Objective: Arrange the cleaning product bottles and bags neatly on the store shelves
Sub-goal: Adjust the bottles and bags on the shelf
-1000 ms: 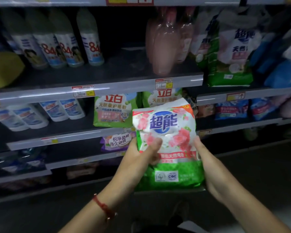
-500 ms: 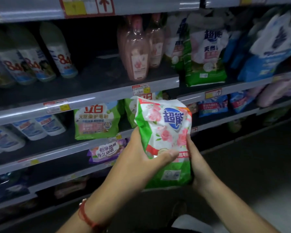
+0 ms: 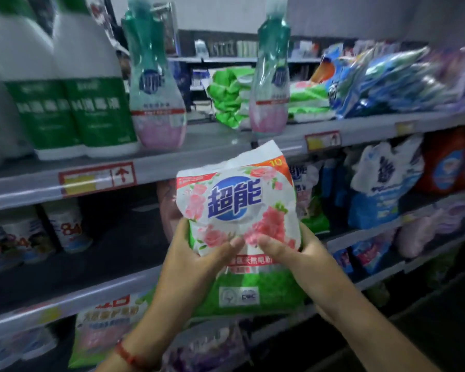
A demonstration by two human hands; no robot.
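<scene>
A white and green detergent bag (image 3: pixel 239 210) with pink roses and a blue logo is held upright in front of the shelves. My left hand (image 3: pixel 196 261) grips its left side, thumb across the front. My right hand (image 3: pixel 301 259) grips its right side, thumb also on the front. The bag's top edge reaches the lip of the upper shelf (image 3: pixel 199 151). On that shelf stand two teal and pink bottles (image 3: pixel 156 98) (image 3: pixel 270 84), with a pile of green bags (image 3: pixel 230 100) lying between and behind them.
Two white bottles with green labels (image 3: pixel 73 103) stand at the upper left. Blue bags (image 3: pixel 381 81) lie stacked at the upper right. The shelf below holds white "84" bottles (image 3: pixel 65 226) at left and blue and white bags (image 3: pixel 381 183) at right. Lower shelves carry more bags (image 3: pixel 105 326).
The view has tilted up, bringing a higher shelf into sight. The bag has been raised and turned to face me, and both thumbs now meet on its front.
</scene>
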